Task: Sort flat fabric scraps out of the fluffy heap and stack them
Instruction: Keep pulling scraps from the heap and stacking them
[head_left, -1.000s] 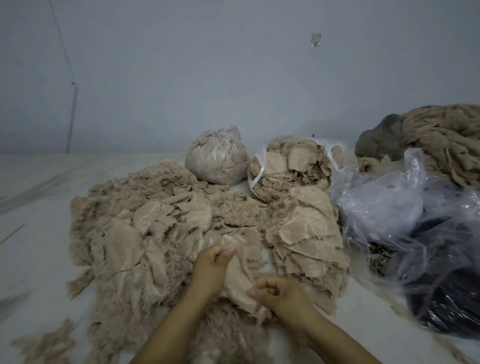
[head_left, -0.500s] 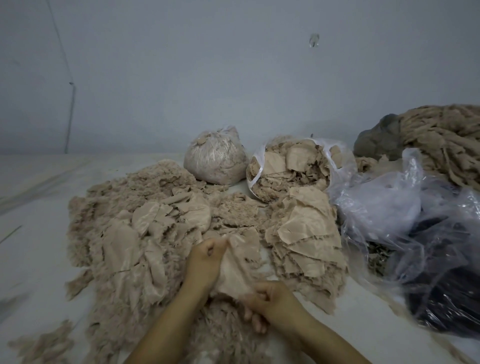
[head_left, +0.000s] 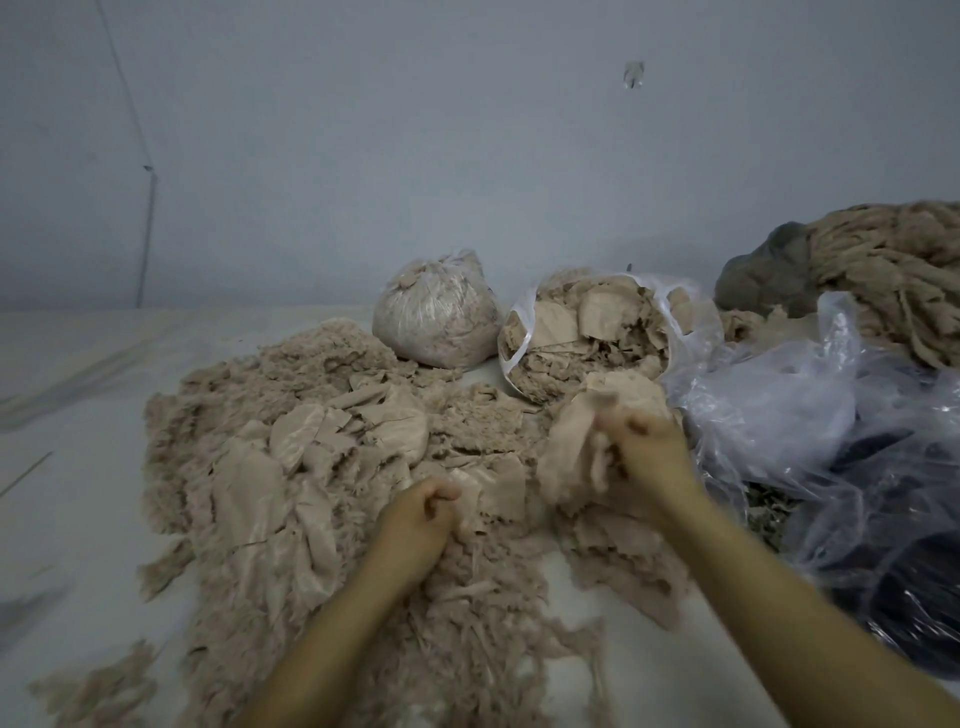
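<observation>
Over stack (head_left: 618, 551), right hand (head_left: 644, 452) gripped flat scrap (head_left: 569, 452); left hand (head_left: 421, 519) pinched heap (head_left: 260, 467) piece. Best lay scrap flat, edges aligned.

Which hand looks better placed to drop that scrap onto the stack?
The right hand: it already grips the scrap directly above the stack. The left hand is curled down at the fluffy heap.

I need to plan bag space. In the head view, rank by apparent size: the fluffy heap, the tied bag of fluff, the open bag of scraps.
1. fluffy heap, by far the largest.
2. open bag of scraps and tied bag of fluff look too alike to rank.
</observation>
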